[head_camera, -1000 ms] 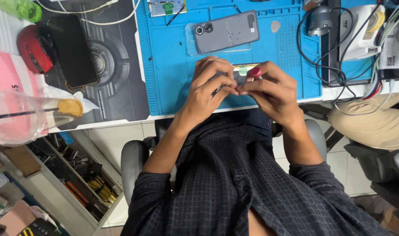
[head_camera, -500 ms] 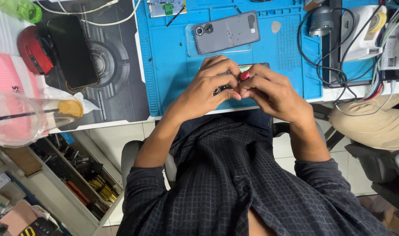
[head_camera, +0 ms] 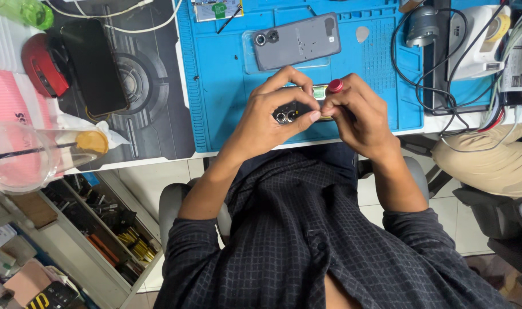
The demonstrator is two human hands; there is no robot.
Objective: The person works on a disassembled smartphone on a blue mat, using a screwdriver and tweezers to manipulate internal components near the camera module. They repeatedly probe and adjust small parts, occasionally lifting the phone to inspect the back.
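My left hand (head_camera: pixel 275 109) holds an opened phone (head_camera: pixel 292 110) by its camera end over the near edge of the blue work mat (head_camera: pixel 215 86); two camera lenses show between my fingers. My right hand (head_camera: pixel 358 111) grips a red-capped screwdriver (head_camera: pixel 334 86), its tip hidden against the phone. Just beyond my hands a grey phone back cover (head_camera: pixel 298 41) lies on the mat, camera cutouts at its left.
A black phone (head_camera: pixel 94 67) and a red mouse (head_camera: pixel 42 66) lie on a dark mat at left. A clear plastic cup (head_camera: pixel 41 157) stands near the left edge. Cables and a white device (head_camera: pixel 478 40) crowd the right. Another person's leg (head_camera: pixel 489 160) is at right.
Both hands stay together on the phone; they have shifted slightly, fingers regripping. The view has moved a little to the right.
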